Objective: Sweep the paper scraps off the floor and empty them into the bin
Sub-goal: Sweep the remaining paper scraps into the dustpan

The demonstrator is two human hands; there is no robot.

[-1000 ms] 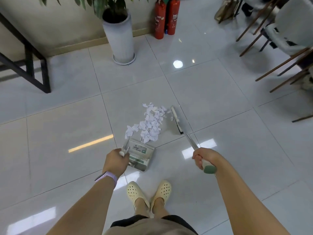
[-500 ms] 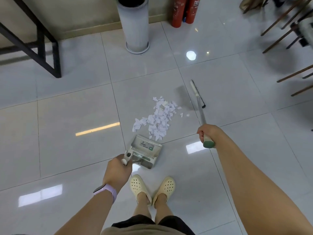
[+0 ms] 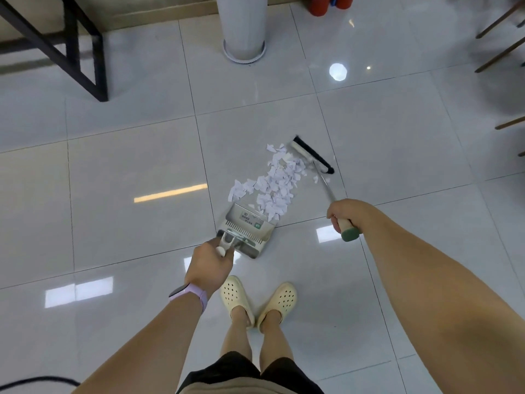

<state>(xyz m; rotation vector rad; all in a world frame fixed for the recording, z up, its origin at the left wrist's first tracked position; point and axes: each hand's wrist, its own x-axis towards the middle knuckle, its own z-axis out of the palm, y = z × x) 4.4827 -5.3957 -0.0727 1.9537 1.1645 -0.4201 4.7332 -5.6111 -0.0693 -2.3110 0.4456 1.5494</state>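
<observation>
White paper scraps [image 3: 277, 182] lie heaped on the glossy tiled floor [image 3: 127, 166], between the dustpan [image 3: 246, 227] mouth and the broom head [image 3: 312, 155] behind them. None seem collected yet; no bin is visible. The left hand [image 3: 208, 264] grips the dustpan handle, the right hand [image 3: 342, 213] the broom handle. A planter [image 3: 244, 27] stands near the wall.
</observation>
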